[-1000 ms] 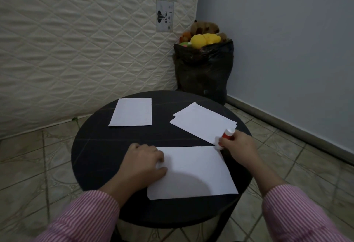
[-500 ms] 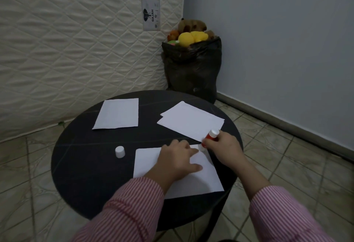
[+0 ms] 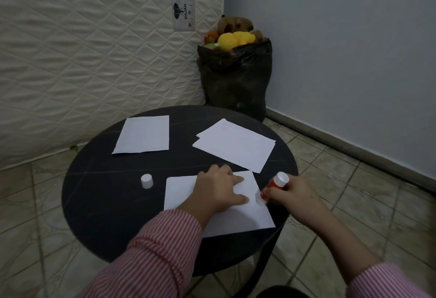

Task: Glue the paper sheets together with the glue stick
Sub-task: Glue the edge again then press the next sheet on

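A white paper sheet (image 3: pixel 245 217) lies near the front edge of the round black table (image 3: pixel 99 191). My left hand (image 3: pixel 220 189) presses flat on it, fingers spread. In my right hand (image 3: pixel 295 193) is a red glue stick (image 3: pixel 274 185), tilted, its tip touching the sheet's right edge. The stick's white cap (image 3: pixel 147 180) stands on the table left of the sheet. Farther back lie a single sheet (image 3: pixel 144 134) on the left and a small stack of sheets (image 3: pixel 236 146) on the right.
A black bag (image 3: pixel 236 80) stuffed with plush toys stands in the corner behind the table. A quilted mattress (image 3: pixel 94 49) leans against the wall at left. Tiled floor surrounds the table.
My right hand slid the glue stick down along the sheet's right edge, toward me. My left hand moved from the sheet's left side to its upper middle, uncovering the cap.
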